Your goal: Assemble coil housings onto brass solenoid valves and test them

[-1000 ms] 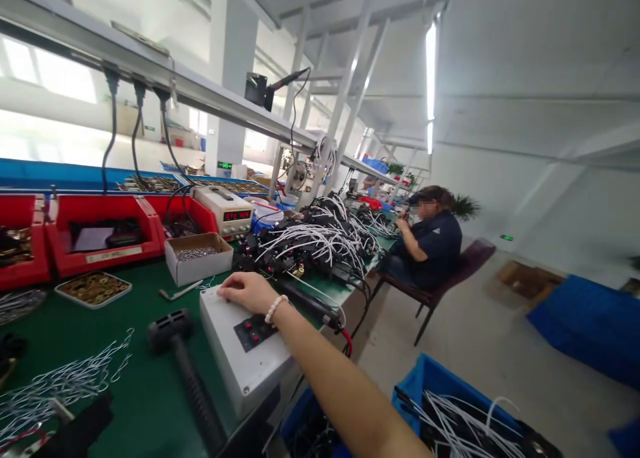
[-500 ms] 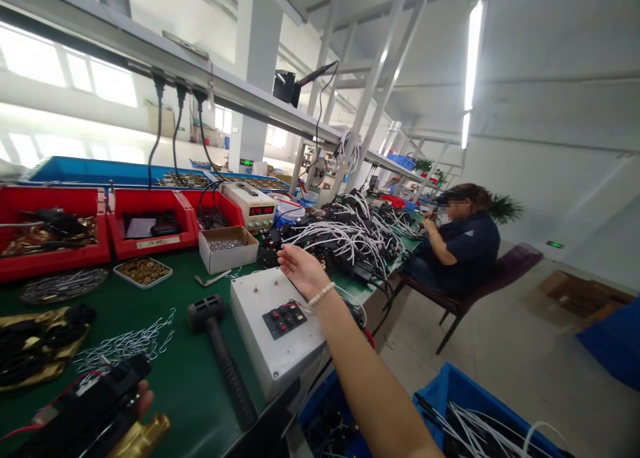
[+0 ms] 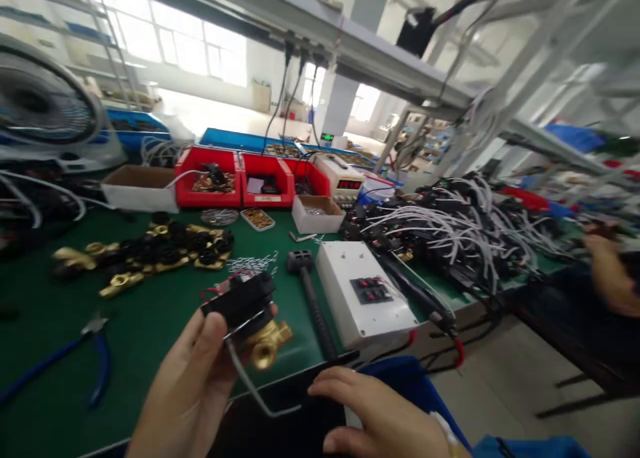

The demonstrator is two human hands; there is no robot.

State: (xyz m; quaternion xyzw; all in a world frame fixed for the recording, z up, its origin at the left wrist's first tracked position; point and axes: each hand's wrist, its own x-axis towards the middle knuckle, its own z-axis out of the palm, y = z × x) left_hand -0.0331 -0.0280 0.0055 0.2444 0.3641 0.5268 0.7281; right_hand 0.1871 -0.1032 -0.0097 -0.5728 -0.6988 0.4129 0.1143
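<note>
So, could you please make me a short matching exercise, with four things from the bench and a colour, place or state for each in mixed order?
Things
1. pliers
2. mallet
3. switch box
4. black-and-brass assembly

Descriptions
A. white, with a dark panel on top
B. held in the left hand
C. blue handles spread apart
D. dark from head to handle

Right pairs: 1-C, 2-D, 3-A, 4-B

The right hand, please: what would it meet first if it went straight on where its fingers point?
The right hand would probably meet the bent pale cable first, though depth is unclear.
</note>
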